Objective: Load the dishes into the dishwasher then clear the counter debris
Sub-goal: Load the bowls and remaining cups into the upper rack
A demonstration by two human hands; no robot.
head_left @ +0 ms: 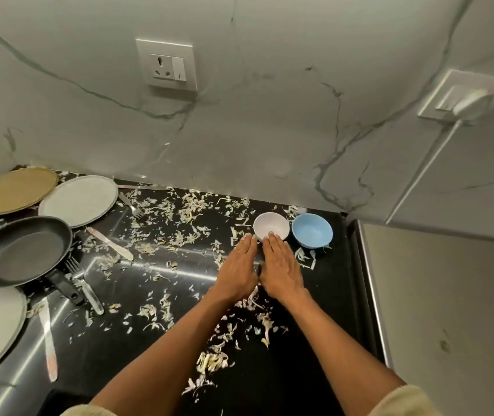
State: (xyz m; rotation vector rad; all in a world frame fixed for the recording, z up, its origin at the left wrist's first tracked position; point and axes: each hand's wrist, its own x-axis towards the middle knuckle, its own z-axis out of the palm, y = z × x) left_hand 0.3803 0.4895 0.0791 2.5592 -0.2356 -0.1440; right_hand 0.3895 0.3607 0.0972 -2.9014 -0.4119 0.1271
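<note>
Black counter (pixel 299 370) strewn with vegetable scraps (pixel 185 211); left hand (pixel 237 273) and right hand (pixel 281 270) lay flat, fingers straight, holding nothing, right fingertips touching white bowl (pixel 271 226) at centre frame — a sweep risked toppling it.

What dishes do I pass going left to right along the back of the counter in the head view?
Round tan plate → round pale grey plate → metal fork → small white bowl → small light blue bowl. Both hands lie flat just in front of the white bowl, straight fingers toward it.
</note>
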